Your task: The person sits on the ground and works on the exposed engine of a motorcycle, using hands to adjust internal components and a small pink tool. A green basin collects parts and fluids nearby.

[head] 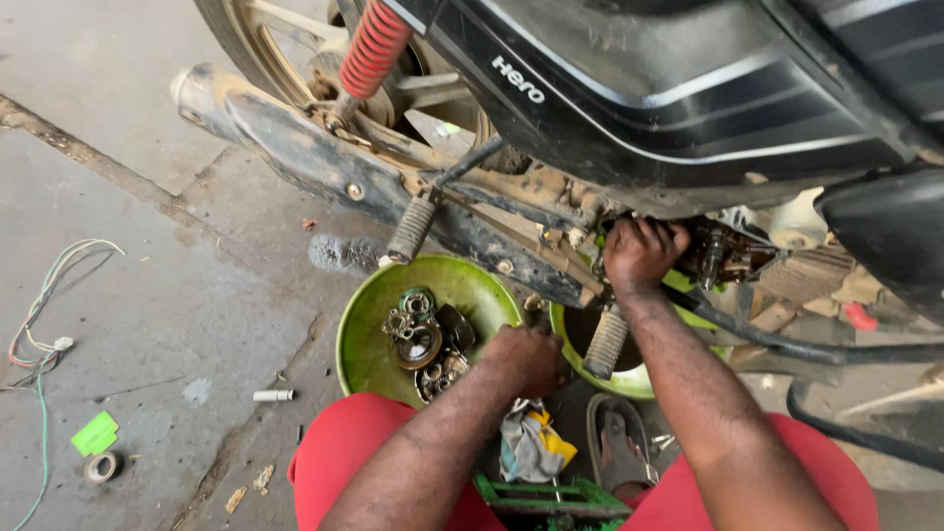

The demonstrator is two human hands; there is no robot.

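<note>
Red trousers [354,442] covered my knees at the bottom edge, with a green stool frame [546,497] between them and a crumpled rag [531,442] on the floor just past it. Far off on the left, loose wires [44,315] trailed over the concrete floor [147,324], with a green scrap [95,434] and a small roll of tape [101,465] near them, and a short white tube [273,395] lay closer to me.

Next came the green bowl [369,344], which held a heap of greasy metal parts [425,334]: round plates, a gear-like ring and small fittings, all piled toward its right side. My left hand [526,359] was curled into a loose fist at that bowl's right rim; whether it gripped anything I could not tell.

A second green bowl [629,379] sat just to the right, under the engine, dark inside. A ribbed footrest [606,342] hung over it, its long axis running from lower left to upper right, near upright. Another footrest [411,228] pointed down-left off the frame.

My right hand [641,253] was up at the engine's side [723,256], below the black side panel [688,88], fingers bent around something there that was hidden. The exhaust pipe [295,138] ran from upper left toward the engine.
</note>
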